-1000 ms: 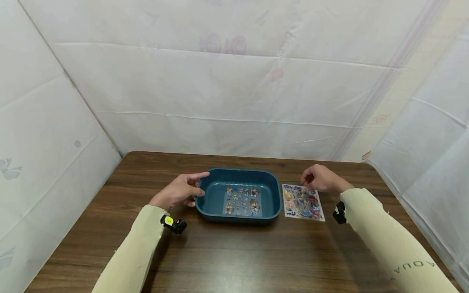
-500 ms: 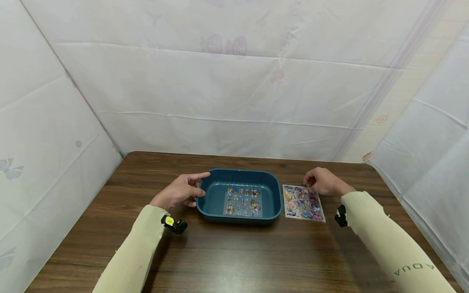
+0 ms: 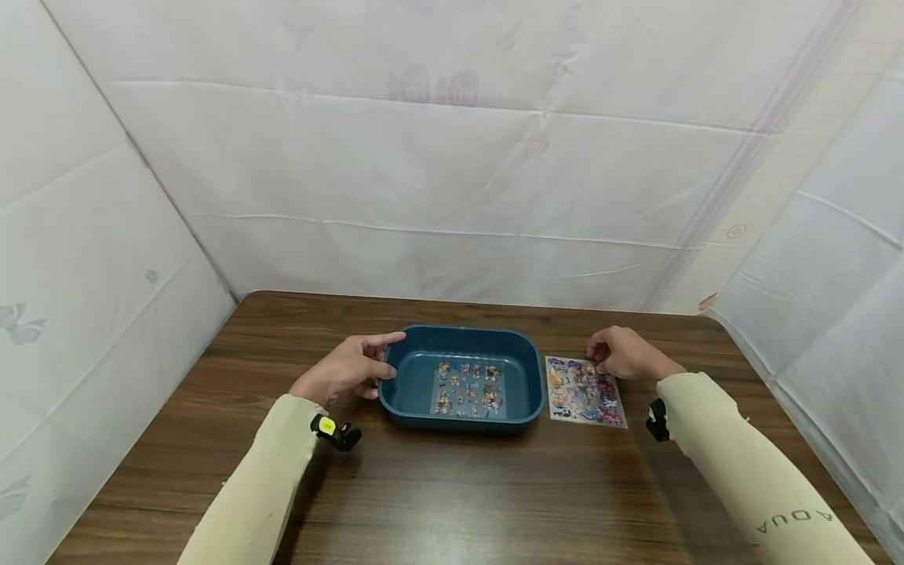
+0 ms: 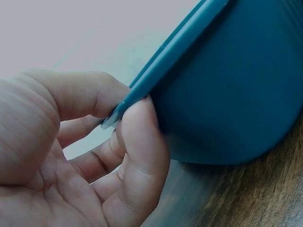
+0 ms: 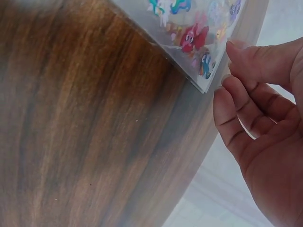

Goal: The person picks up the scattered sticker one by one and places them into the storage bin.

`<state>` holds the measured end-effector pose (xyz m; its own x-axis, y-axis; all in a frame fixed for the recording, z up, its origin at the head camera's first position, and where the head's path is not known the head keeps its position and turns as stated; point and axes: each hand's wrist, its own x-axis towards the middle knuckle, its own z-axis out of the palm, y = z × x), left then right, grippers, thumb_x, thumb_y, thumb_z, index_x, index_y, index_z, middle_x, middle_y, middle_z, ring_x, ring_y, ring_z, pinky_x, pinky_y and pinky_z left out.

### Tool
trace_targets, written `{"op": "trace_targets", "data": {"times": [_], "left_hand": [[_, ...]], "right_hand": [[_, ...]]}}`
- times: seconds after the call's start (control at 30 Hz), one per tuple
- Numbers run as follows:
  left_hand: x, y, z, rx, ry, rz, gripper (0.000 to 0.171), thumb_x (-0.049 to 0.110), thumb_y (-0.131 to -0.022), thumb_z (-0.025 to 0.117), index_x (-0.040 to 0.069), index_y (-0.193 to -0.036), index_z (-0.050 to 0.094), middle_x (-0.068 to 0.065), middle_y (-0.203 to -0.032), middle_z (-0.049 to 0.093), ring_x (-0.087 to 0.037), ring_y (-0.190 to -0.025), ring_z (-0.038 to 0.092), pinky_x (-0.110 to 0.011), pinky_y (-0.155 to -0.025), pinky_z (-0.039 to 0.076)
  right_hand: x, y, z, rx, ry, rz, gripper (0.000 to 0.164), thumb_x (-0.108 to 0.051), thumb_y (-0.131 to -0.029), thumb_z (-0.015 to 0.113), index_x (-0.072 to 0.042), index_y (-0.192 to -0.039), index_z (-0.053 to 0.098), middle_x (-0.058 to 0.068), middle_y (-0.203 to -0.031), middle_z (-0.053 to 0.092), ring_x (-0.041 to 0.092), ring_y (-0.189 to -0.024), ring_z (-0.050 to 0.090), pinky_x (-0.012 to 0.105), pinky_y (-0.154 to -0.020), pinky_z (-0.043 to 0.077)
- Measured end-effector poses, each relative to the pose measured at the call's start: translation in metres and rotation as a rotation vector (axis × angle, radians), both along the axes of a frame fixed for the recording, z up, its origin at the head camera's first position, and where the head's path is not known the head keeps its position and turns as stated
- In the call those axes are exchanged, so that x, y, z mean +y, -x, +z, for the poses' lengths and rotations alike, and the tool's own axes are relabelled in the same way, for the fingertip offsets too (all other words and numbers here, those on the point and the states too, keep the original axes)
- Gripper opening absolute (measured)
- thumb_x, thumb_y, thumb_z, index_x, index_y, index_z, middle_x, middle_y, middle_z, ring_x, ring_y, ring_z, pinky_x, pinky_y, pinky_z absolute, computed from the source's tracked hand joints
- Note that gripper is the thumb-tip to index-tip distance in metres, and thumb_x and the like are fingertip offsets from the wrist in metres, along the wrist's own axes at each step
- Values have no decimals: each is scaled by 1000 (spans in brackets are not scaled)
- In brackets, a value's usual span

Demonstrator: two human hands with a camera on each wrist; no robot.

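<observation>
A blue rectangular plastic basin point(image 3: 459, 424) sits mid-table. My left hand point(image 3: 346, 367) grips its left rim; in the left wrist view the thumb lies over the rim and a finger point(image 4: 142, 142) curls against the outer wall. On the basin's floor lies a clear sticker sheet point(image 3: 469, 392) with small cartoon figures. To the right of the basin, flat on the table, is a stack of colourful sticker sheets point(image 3: 582, 392), its edge layered in the right wrist view. My right hand point(image 3: 625, 353) pinches at the stack's far right corner, thumb and index close together at the edge.
The brown wooden table point(image 3: 452, 486) extends to a white patterned sheet point(image 3: 452, 196) hung behind it. More white sheeting hangs at both sides. A small wrist camera point(image 3: 342, 434) sits on the left wrist, another camera point(image 3: 657, 418) on the right.
My right hand has moved slightly right and down onto the sticker stack's far corner. My left hand and the basin stay in place.
</observation>
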<state>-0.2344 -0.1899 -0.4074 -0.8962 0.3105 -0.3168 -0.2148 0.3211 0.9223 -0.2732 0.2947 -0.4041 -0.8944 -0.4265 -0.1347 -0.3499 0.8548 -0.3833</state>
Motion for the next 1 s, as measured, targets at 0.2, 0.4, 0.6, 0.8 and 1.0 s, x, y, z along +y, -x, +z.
{"op": "trace_targets", "data": {"times": [0.2, 0.4, 0.6, 0.8, 1.0], "left_hand": [[0, 0, 0, -11, 0, 5, 73, 1, -94, 70, 22, -160, 45, -8, -99, 44, -17, -63, 45, -27, -55, 53], [0, 0, 1, -4, 5, 1, 73, 2, -94, 70, 22, -160, 45, -8, -99, 45, -16, -62, 49, -26, -56, 54], [-1, 0, 1, 2, 7, -8, 73, 2, -94, 71, 22, -160, 45, -9, -100, 47, -16, -61, 52, -26, -57, 56], [-1, 0, 1, 0, 4, -7, 73, 2, -94, 71, 21, -160, 45, -9, -99, 47, -16, -61, 52, -26, -57, 56], [-1, 0, 1, 2, 5, -8, 73, 2, -94, 71, 21, -160, 45, -8, -99, 46, -16, -61, 50, -26, -56, 55]], "right_hand": [[2, 3, -4, -6, -17, -12, 15, 4, -88, 73, -1, -102, 73, 12, -97, 71, 21, -88, 64, 44, -81, 57], [3, 2, -7, -7, -22, -21, 13, 3, -89, 73, -1, -101, 73, 12, -96, 70, 22, -87, 63, 44, -79, 57], [3, 2, -10, -6, -28, -26, 12, 2, -89, 73, -2, -100, 74, 12, -95, 70, 22, -85, 62, 43, -78, 56], [3, 2, -12, -5, -27, -33, 12, 2, -89, 73, -3, -100, 74, 11, -94, 69, 21, -84, 60, 43, -78, 55], [3, 2, -13, -2, -34, -33, 12, 2, -89, 74, -2, -100, 74, 11, -95, 69, 21, -85, 60, 43, -78, 55]]}}
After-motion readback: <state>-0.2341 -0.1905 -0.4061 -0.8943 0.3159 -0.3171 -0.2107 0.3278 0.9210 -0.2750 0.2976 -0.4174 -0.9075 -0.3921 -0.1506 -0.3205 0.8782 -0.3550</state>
